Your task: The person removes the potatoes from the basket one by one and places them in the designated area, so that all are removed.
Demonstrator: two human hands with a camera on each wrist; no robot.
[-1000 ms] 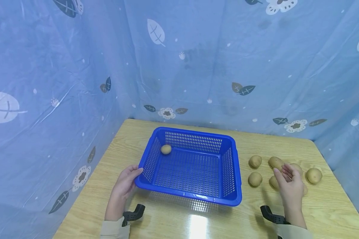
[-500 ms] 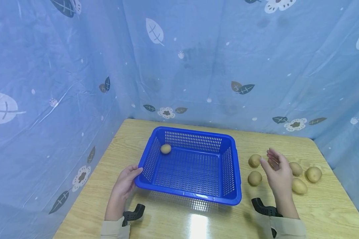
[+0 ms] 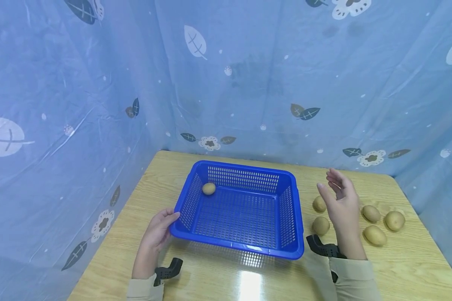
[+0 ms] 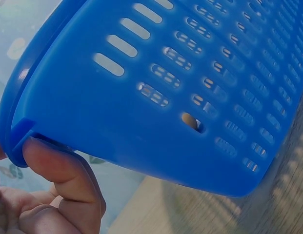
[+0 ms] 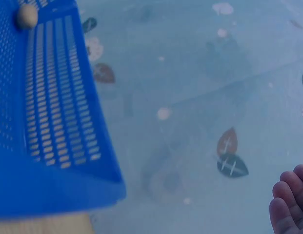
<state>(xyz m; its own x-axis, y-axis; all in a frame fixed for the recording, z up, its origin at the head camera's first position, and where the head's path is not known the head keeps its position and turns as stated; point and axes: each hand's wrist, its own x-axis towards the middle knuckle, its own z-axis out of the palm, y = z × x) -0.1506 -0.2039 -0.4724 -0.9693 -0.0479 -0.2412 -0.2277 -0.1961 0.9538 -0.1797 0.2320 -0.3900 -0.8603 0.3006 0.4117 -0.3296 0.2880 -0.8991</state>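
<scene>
A blue plastic basket point(image 3: 233, 248) with slotted walls sits on the table, one potato point(image 3: 209, 188) in its far left corner. My left hand point(image 3: 159, 229) grips the basket's rim at the near left corner; in the left wrist view its fingers point(image 4: 58, 163) curl up under that rim. Right of the basket my right hand point(image 3: 342, 209) is raised over the potatoes, thumb and fingers spread apart with nothing between them. Near it lie a potato point(image 3: 321, 225) and another potato point(image 3: 318, 204), partly covered by the hand. In the right wrist view only its fingertips point(image 5: 283, 209) show.
Farther right on the wooden table point(image 3: 418, 267) are a round potato point(image 3: 394, 220), an oval potato point(image 3: 375, 235) and a smaller potato point(image 3: 371, 213). A blue patterned curtain point(image 3: 248, 83) hangs behind the table and along its left side.
My right hand has risen and moved left from the potatoes at the right, uncovering some there. My left hand and the basket have stayed put.
</scene>
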